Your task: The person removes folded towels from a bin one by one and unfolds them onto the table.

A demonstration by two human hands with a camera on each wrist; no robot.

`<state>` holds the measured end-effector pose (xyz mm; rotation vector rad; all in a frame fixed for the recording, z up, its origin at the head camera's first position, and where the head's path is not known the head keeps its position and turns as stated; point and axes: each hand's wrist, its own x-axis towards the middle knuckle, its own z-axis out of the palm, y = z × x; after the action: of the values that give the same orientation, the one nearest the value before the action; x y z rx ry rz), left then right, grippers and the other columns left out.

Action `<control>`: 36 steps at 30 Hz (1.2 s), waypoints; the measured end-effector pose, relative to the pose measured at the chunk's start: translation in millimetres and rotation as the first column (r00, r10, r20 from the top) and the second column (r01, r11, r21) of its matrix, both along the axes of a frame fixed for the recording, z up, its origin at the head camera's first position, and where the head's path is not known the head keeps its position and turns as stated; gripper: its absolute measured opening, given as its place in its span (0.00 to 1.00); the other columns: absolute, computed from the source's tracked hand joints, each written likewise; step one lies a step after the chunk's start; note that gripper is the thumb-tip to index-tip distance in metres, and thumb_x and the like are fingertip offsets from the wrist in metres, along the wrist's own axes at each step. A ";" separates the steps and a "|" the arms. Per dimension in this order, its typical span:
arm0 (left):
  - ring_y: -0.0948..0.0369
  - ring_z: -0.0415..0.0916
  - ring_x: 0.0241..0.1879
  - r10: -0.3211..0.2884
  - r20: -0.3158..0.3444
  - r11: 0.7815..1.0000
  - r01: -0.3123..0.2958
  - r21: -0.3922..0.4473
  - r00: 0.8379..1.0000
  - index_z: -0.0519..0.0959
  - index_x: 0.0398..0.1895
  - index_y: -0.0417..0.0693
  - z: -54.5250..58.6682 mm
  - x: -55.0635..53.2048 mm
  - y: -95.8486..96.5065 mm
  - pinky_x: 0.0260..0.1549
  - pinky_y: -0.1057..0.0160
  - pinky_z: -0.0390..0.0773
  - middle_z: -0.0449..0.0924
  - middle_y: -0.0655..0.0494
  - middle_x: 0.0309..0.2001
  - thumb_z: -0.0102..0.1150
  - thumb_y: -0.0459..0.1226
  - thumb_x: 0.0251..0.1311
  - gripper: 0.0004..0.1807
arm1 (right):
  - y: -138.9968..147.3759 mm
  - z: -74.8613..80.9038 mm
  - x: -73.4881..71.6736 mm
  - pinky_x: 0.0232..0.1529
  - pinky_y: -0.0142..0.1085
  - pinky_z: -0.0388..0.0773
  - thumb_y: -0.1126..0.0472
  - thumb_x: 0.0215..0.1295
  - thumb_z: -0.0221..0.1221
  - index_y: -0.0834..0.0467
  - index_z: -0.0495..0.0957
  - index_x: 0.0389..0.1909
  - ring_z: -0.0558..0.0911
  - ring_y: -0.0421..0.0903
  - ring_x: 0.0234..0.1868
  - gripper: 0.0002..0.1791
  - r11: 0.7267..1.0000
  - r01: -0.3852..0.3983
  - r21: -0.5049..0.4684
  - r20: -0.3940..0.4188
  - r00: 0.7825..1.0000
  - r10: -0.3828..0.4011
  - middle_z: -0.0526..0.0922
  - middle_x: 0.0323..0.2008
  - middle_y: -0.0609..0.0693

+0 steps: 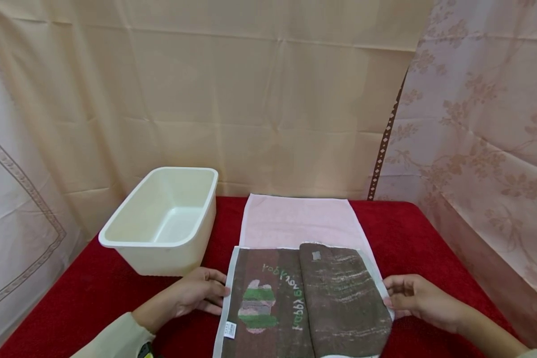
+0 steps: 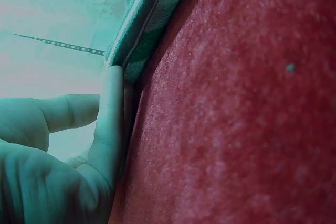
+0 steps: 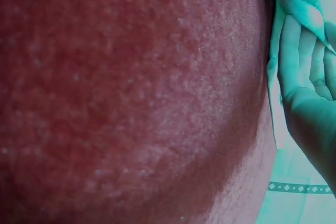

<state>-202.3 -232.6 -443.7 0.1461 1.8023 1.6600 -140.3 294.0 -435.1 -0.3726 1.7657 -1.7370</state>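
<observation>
A brown towel [image 1: 291, 293] with pale borders, a green-and-pink picture and lettering lies over the near part of a pink towel [image 1: 304, 219]. Its right part is a raised, overlapping brown layer [image 1: 349, 298]. My left hand [image 1: 194, 293] pinches the left border, above a small white label [image 1: 230, 329]. On the opposite side my right hand [image 1: 418, 301] holds the right border, thumb on top and fingers behind. In the left wrist view, fingers [image 2: 109, 114] meet the cloth's edge low over the red cover; in the right wrist view cloth partly hides the fingertips.
A cream plastic tub [image 1: 161, 238] stands at the back left, close to my left hand. Red cloth [image 1: 407, 223] covers the table. Beige curtain [image 1: 259, 99] hangs behind, with patterned fabric [image 1: 488, 124] on the right and pale fabric [image 1: 13, 199] on the left.
</observation>
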 end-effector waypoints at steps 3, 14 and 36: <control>0.53 0.86 0.38 -0.001 -0.001 1.000 0.001 0.003 1.000 0.76 0.54 0.29 -0.2 0.2 -0.2 0.38 0.52 0.87 0.86 0.45 0.38 0.60 0.29 0.66 0.16 | 1.3 0.2 2.4 0.49 0.49 0.85 0.71 0.77 0.49 0.69 0.74 0.60 0.85 0.57 0.50 0.15 1.000 0.005 0.007 0.001 1.000 -0.005 0.83 0.52 0.63; 0.53 0.86 0.37 0.003 -0.002 1.000 -0.003 0.005 1.000 0.76 0.53 0.29 -1.6 0.4 -1.8 0.37 0.52 0.88 0.86 0.45 0.38 0.61 0.30 0.66 0.16 | 20.6 1.5 6.6 0.42 0.39 0.86 0.71 0.77 0.49 0.70 0.74 0.57 0.83 0.46 0.39 0.13 0.999 -0.019 0.047 0.082 0.997 0.015 0.82 0.41 0.55; 0.53 0.86 0.37 0.002 -0.008 1.000 -0.002 0.009 1.000 0.76 0.53 0.30 -2.5 -0.1 -0.8 0.36 0.53 0.88 0.86 0.46 0.37 0.61 0.30 0.65 0.16 | -31.8 7.3 -33.1 0.42 0.48 0.87 0.61 0.73 0.61 0.73 0.67 0.59 0.85 0.52 0.39 0.24 0.794 0.429 0.431 -0.131 0.900 -0.416 0.83 0.42 0.58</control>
<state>-202.4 -233.4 -446.1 0.1552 1.8019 1.6708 -173.4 262.2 -427.8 0.2216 2.3329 -1.5237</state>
